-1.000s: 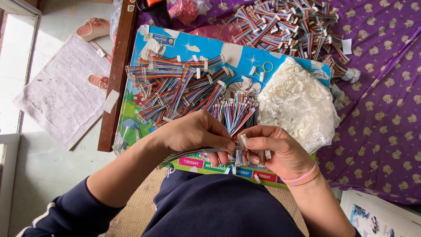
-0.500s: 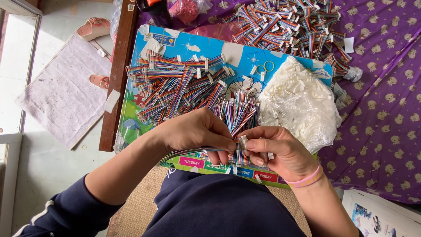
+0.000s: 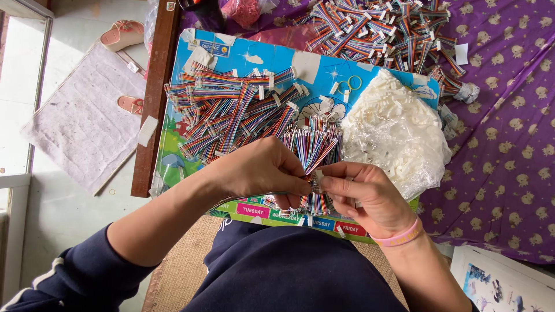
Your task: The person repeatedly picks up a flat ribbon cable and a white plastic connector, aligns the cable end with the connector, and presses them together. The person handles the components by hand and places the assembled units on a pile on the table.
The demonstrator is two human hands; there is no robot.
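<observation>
Barely any change across the head view over the last second: same two hands meeting at the near edge of the colourful printed board (image 3: 173, 156), same loose fan of rainbow wires between them, only a slight tightening of the pinch. Suggests fine fitting work still under way at one spot rather than a fresh pickup.

Left hand (image 3: 263, 173) curled, thumb and forefinger closed on the multicoloured wire bundle (image 3: 315, 144) just below its splayed ends. Right hand (image 3: 370, 199), pink band at the wrist, pinching a small white connector piece (image 3: 318, 176) pressed against the left fingertips. Bundle directly between both hands, touching each, fanning up toward the clear bag of white housings (image 3: 399, 133). Finished ribbon cables (image 3: 231, 112) heaped just beyond the left hand; more of them on the purple patterned cloth (image 3: 509, 144), well apart.
</observation>
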